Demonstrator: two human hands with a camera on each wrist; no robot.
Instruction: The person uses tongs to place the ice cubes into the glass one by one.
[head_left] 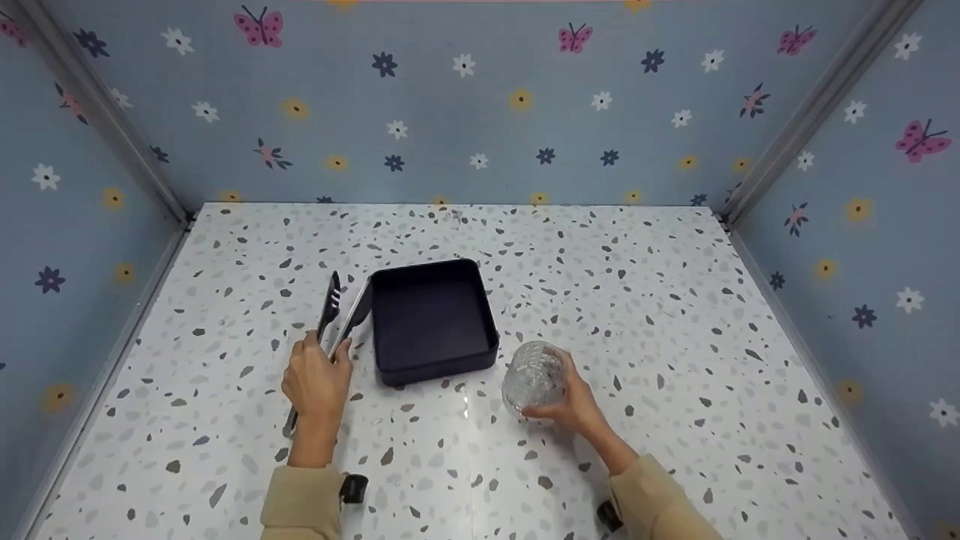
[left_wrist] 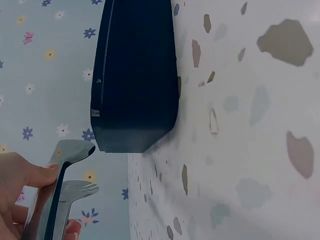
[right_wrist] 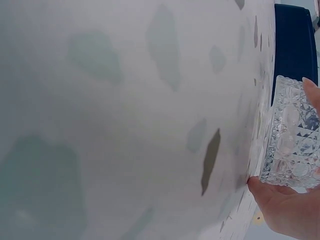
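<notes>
My left hand (head_left: pixel 319 379) grips a pair of metal serving tongs (head_left: pixel 361 306) at their middle, with thumb and fingers on the two arms. In the left wrist view the tongs (left_wrist: pixel 75 148) end in one solid spoon-shaped head and one slotted, fork-like head, standing apart. A clear cut-glass tumbler (head_left: pixel 531 379) is held by my right hand (head_left: pixel 571 397), fingers and thumb around its side. In the right wrist view the tumbler (right_wrist: pixel 295 135) stands upright with its base close to the table. Between the hands is a dark navy square tray (head_left: pixel 439 369).
The speckled white table (head_left: pixel 600 285) runs back to a blue flowered wall (head_left: pixel 480 105). Similar panels (head_left: pixel 885 247) stand at both sides, joined by grey metal posts (head_left: pixel 817 105). The tongs' heads lie beside the tray's left wall, and the tumbler is near its front right corner.
</notes>
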